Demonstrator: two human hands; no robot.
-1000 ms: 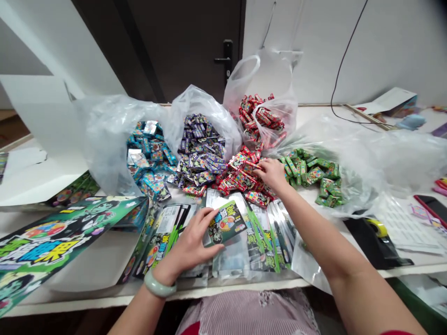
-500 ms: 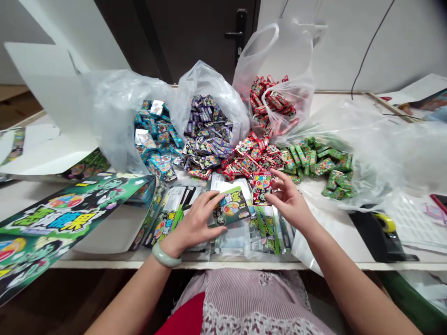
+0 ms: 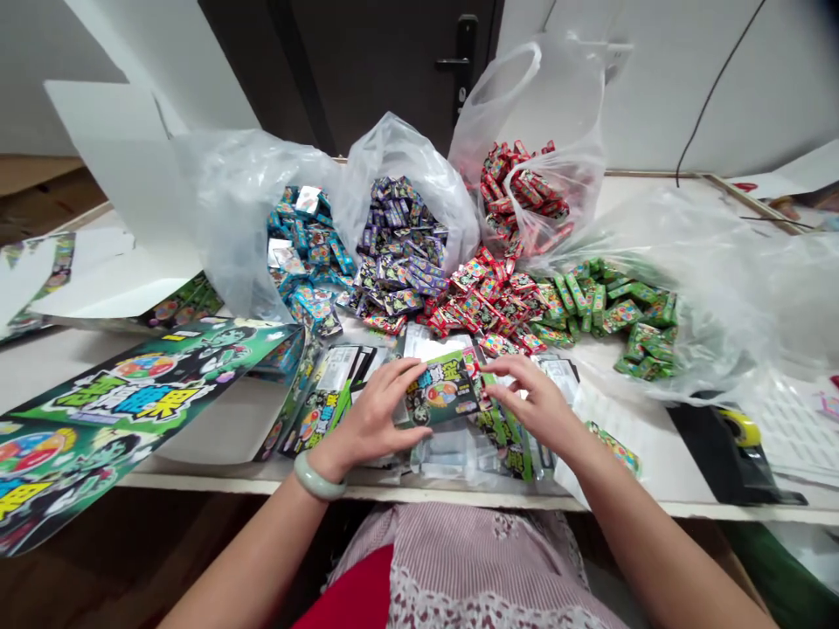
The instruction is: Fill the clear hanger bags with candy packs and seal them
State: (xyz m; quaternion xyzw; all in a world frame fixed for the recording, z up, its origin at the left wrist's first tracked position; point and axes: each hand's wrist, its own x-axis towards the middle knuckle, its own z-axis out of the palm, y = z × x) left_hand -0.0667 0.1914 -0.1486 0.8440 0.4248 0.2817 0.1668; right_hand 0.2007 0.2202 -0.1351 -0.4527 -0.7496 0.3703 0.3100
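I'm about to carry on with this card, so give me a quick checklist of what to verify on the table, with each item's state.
1. Left hand gripping the green printed card: ok.
2. Right hand touching the card's right edge: ok.
3. Right hand also holding a small red packet: cannot tell.
4. Small red candy packets and small green candy packets kept apart: not ok, the piles touch.
5. Yellow tape roll on its black dispenser apart from the hands: ok.

White wall (image 3: 642,87), dark door (image 3: 367,79) (black lever handle (image 3: 465,52)), white tabletop (image 3: 655,472)
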